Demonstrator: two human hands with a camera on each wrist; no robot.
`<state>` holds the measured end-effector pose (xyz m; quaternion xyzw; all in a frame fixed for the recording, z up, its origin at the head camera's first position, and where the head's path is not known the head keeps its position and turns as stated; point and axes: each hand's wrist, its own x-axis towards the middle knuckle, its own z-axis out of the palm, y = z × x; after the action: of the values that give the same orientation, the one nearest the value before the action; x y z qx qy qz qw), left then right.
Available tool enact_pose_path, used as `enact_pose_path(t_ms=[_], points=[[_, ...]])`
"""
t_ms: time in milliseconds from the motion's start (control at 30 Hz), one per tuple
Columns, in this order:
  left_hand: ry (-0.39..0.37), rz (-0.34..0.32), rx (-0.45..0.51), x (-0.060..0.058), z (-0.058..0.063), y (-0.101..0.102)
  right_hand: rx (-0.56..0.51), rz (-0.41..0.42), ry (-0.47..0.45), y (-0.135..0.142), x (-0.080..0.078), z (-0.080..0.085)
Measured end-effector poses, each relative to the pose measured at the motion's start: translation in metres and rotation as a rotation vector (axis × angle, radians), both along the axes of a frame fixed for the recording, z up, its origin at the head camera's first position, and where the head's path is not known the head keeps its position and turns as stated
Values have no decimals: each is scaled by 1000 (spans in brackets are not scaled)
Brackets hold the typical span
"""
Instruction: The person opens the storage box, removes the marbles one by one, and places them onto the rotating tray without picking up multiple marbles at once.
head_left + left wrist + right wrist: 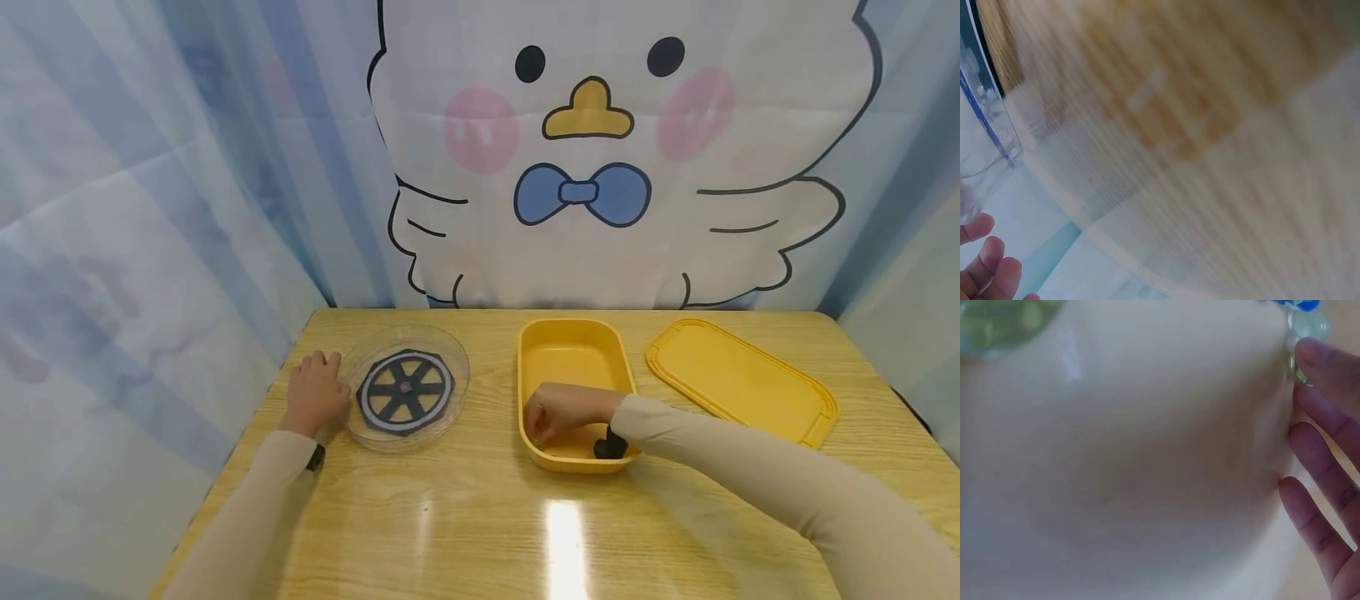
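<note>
In the head view my right hand (551, 410) reaches down inside the yellow box (577, 325), its fingers curled near the front left corner. In the right wrist view its fingertips pinch a small clear glass bead (1299, 370) with a green tint; another clear bead (1311, 325) and a blue bead (1304, 305) lie just above. At the left my left hand (317, 390) rests at the edge of a clear round dish (459, 342), fingers loosely bent. A dark wheel-shaped piece (390, 389) with spokes and a pale ring lies in the dish.
A yellow lid (738, 375) lies flat to the right of the box. All stand on a wood-grain table (450, 533), with a printed curtain (480, 233) behind. Black wrist straps (315, 457) sit at both cuffs.
</note>
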<state>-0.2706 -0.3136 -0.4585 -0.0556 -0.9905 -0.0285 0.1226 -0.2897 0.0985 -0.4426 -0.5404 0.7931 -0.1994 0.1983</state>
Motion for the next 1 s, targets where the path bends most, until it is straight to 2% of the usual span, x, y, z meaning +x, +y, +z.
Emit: enact_pose_path(t_ms=[233, 667, 833, 1000], points=[[15, -18, -23, -1, 1, 3, -52, -7, 73, 9, -7, 3], [-6, -34, -67, 1, 4, 8, -113, -146, 50, 16, -26, 51], [7, -32, -70, 3, 2, 10, -171, -228, 47, 1, -35, 68], [45, -47, -59, 3, 1, 10, -163, -270, 39, -31, -41, 82]])
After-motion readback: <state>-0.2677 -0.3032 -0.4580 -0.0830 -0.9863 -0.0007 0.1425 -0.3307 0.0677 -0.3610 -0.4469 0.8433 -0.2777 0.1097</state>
